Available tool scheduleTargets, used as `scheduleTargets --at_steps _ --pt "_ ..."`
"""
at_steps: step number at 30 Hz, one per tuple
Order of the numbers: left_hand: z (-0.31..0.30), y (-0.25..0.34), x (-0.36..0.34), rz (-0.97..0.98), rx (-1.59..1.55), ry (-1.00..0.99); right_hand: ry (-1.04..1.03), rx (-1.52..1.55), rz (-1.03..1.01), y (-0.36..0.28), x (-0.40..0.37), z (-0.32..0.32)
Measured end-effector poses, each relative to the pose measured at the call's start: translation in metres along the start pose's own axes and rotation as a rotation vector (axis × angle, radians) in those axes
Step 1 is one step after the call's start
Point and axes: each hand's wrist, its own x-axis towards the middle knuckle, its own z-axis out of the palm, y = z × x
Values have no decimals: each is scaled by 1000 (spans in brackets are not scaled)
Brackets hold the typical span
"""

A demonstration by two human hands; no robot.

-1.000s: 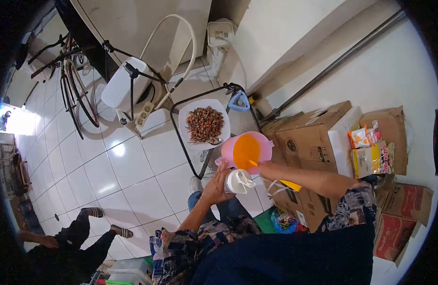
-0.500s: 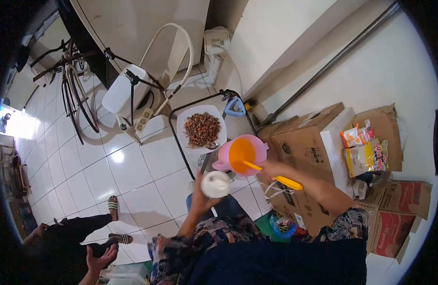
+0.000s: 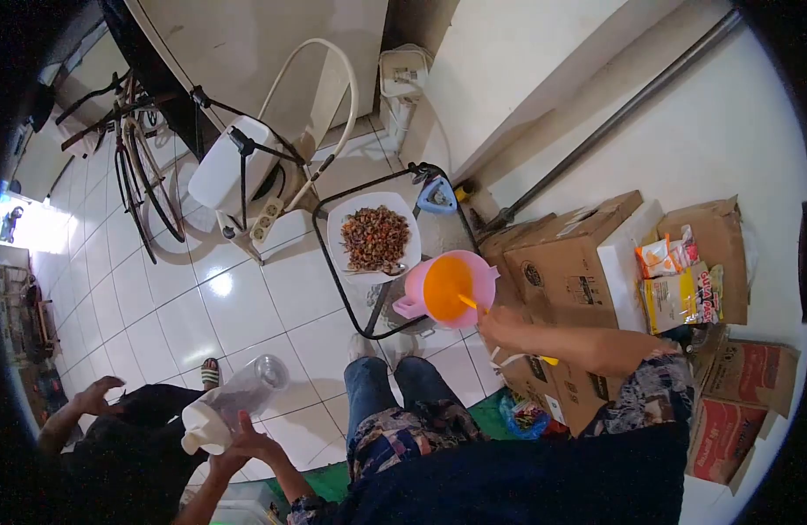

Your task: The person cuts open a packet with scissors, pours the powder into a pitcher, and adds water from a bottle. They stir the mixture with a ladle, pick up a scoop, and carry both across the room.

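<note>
My right hand (image 3: 501, 327) grips a yellow-handled stirring utensil (image 3: 466, 301), whose far end is hidden in orange liquid (image 3: 444, 282). The liquid is inside a pink pitcher (image 3: 485, 284) at the corner of a black-framed clear table (image 3: 381, 328). Low on the left, my left hand (image 3: 256, 444) is closed around a clear plastic container with a white top (image 3: 253, 385), tilted sideways. A co-worker's hand (image 3: 221, 468) is against the container's white end, overlapping mine. Beside the pitcher, a white plate (image 3: 337, 229) bears chopped reddish-brown food (image 3: 374, 238) and a spoon (image 3: 397, 269).
A blue triangular holder (image 3: 436, 196) sits at the table's far corner. Cardboard boxes (image 3: 561, 271) and snack packets (image 3: 683, 293) stand on the right. Toward the left are a white stand with a power strip (image 3: 265, 220) and a bicycle (image 3: 145, 175). The co-worker's other hand (image 3: 97, 396) is raised.
My left hand has carried the white-topped container from beside the pitcher down and left to the co-worker, whose hand now meets it. My right hand stays at the pitcher, the utensil shifted slightly.
</note>
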Motion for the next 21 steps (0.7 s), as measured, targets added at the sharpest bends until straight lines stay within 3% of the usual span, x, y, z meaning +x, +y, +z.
scheduleTargets --at_steps 2,3,5,6,8,12,14,18,19,21 --pt "0 4 4 -7 38 58 47 -444 -241 2 18 -1" --pt "-1 7 6 -2 53 77 45 -444 -244 2 24 -1" --pt "-3 8 12 12 78 105 -71 -628 -520 6 33 -4" --pt "-5 9 13 18 86 115 -75 -627 -516 -5 32 -10" --pt "-5 8 19 31 100 127 -255 -498 -256 -35 26 -27" --pt "-5 5 26 54 148 136 -394 -330 -118 22 82 7" --pt "-7 6 33 71 172 144 -396 592 258 3 51 -20" --pt "-16 7 57 152 315 169 -419 692 244 -18 13 -49" --pt "-24 11 66 191 412 183 -401 541 202 -25 2 -60" --pt "-40 18 83 317 940 192 -388 388 151 -37 -13 -72"
